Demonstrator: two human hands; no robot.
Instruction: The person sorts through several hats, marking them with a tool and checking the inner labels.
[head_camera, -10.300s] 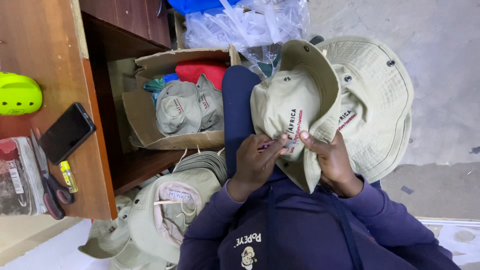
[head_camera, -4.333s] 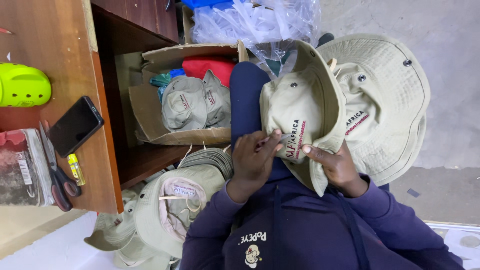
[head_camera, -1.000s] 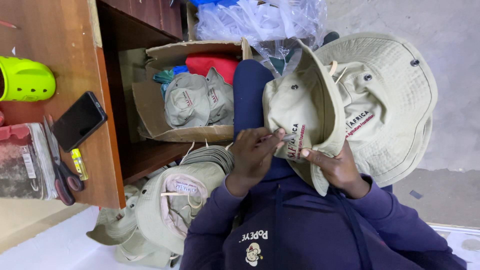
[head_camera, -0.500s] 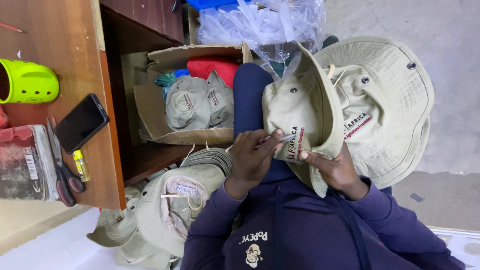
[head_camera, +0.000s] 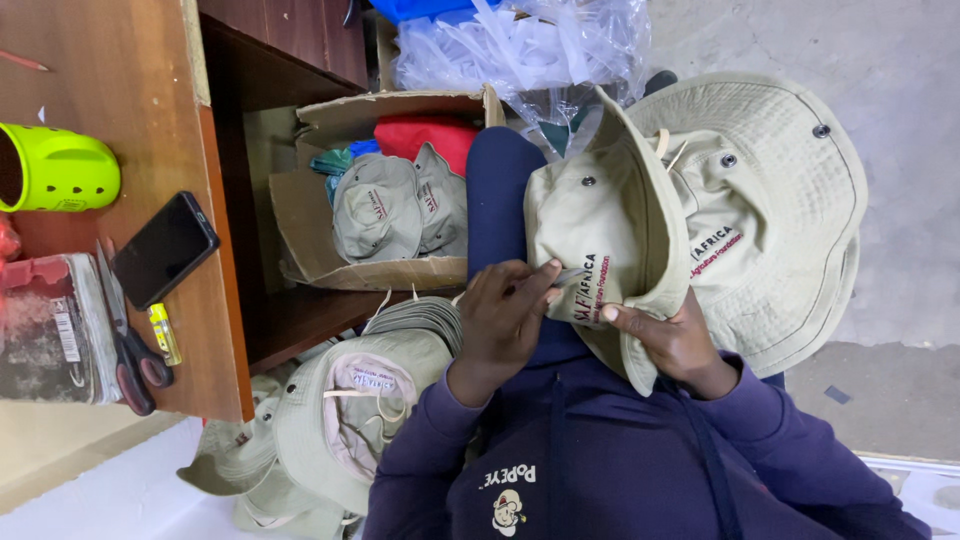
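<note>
Left hand (head_camera: 505, 320) pinches the hat (head_camera: 610, 240) at its embroidered crown; right hand (head_camera: 672, 340) grips the brim beside it. Hat sits on the lap, over a second hat (head_camera: 790, 220), box (head_camera: 400, 215) alongside.

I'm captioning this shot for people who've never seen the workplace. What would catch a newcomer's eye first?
First, the beige wide-brimmed hat in the middle, held on the lap by the left hand and right hand, with a second beige hat beneath it. Next, the bright green cup on the wooden desk at left, then the stack of hats below the desk.
</note>
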